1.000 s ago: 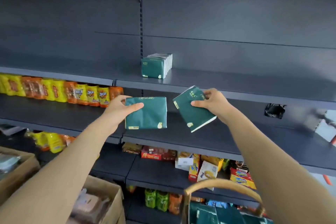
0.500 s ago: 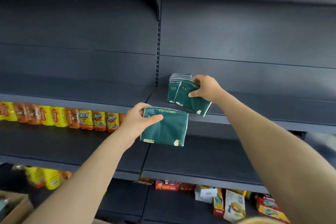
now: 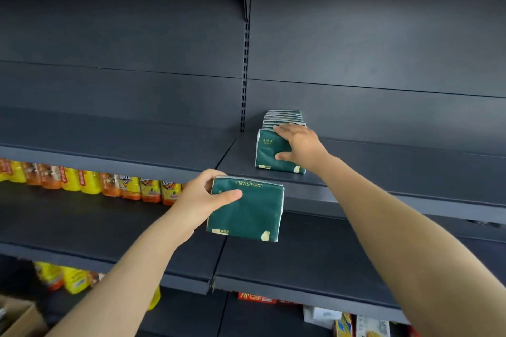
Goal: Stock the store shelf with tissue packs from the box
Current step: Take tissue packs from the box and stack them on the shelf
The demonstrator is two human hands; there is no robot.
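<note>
Your left hand [image 3: 201,197] pinches a tissue pack [image 3: 247,213] in front of the shelf [image 3: 397,169], just below its edge. Your right hand [image 3: 299,145] grips a second pack [image 3: 268,152] standing on it. They look soft and light, so hold the edges gently.

A second ago our right hand [image 3: 299,146] held its green tissue pack [image 3: 269,153] tilted in the air below the shelf [image 3: 383,172]. Now we have set it upright on that shelf, against the front of the row of packs [image 3: 284,117], fingers over its top and thumb on its face. Our left hand [image 3: 202,197] has raised the second tissue pack [image 3: 246,213] up to the shelf's front edge.
</note>
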